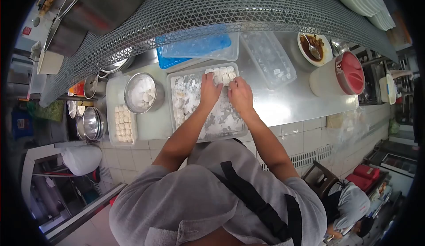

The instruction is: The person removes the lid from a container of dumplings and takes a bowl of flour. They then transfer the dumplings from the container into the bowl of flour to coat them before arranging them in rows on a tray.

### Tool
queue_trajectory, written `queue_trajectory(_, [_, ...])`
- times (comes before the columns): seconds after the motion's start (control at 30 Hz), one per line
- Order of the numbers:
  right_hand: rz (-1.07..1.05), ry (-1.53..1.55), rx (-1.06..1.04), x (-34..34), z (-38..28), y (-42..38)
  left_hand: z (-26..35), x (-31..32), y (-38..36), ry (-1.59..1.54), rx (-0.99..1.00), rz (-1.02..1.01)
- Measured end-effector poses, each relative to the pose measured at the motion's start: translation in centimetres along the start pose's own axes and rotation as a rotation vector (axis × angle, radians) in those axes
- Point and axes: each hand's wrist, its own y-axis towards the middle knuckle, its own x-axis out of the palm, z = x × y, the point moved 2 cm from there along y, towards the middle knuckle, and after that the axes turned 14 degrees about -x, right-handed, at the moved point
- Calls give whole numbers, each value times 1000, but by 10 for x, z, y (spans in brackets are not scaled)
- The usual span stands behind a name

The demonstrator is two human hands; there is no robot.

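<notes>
A shallow tray [212, 134] dusted with white flour lies on the steel counter in front of me. Several white dough pieces [221, 72] are packed in rows in its far right corner. My left hand [210, 91] is at the near left side of these rows, its fingers curled round the edge pieces. My right hand [241, 94] is at their right side, with bent fingers against the dough pieces there. The fingertips are partly hidden. Loose floury lumps [179, 100] lie along the tray's left side.
A metal bowl [141, 93] of white floury pieces stands left, over a plastic container [125, 140] with dough pieces in rows. Clear lids [268, 60] lie behind. A plate [328, 53] with brown food and spoon and a red-topped tub [323, 80] stand right. A mesh shelf [248, 7] overhangs the counter.
</notes>
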Motion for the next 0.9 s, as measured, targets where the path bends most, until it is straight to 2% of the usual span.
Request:
queue_trajectory(0.1, [-8,-34,-28,0,-2,5,-4,0,0,-69,78,-74])
queue_trajectory(0.23, [-38,-171,-62,7,-8,2,-8,8,2,-63,52,-63])
queue_trajectory(0.3, [-51,-196,-24,10,-10,9,-4,-4,8,-23,200,-96])
queue_trajectory(0.33, [-12,-197,-26,9,-15,11,-8,-21,7,-13,170,-53])
queue_trajectory(0.4, [17,-183,-63,8,-33,26,16,-70,2,-176,29,-117])
queue_trajectory(0.47, [84,48,-78,9,-51,40,9,-130,2,-214,69,-35])
queue_trajectory(0.5, [78,55,-91,9,-63,49,4,-164,5,-154,17,26])
queue_trajectory(0.53, [113,145,-191,10,-82,62,-9,-198,11,-95,-34,83])
queue_trajectory(0.57, [151,234,-289,10,-102,76,-41,-220,25,8,30,142])
queue_trajectory(0.63, [142,333,-390,15,-142,100,-79,-262,42,482,-149,-48])
queue_trajectory(0.7, [124,329,-456,29,-178,120,-112,-271,46,636,-89,-279])
queue_trajectory(0.77, [-61,203,-510,48,-205,136,-110,-275,41,671,-27,-332])
queue_trajectory(0.8, [-53,192,-511,58,-213,144,-105,-275,43,710,35,-394])
queue_trajectory(0.87, [-272,-21,-478,79,-225,149,-110,-275,48,665,44,-404])
queue_trajectory(0.9, [-280,-28,-481,84,-231,151,-112,-275,51,627,48,-412])
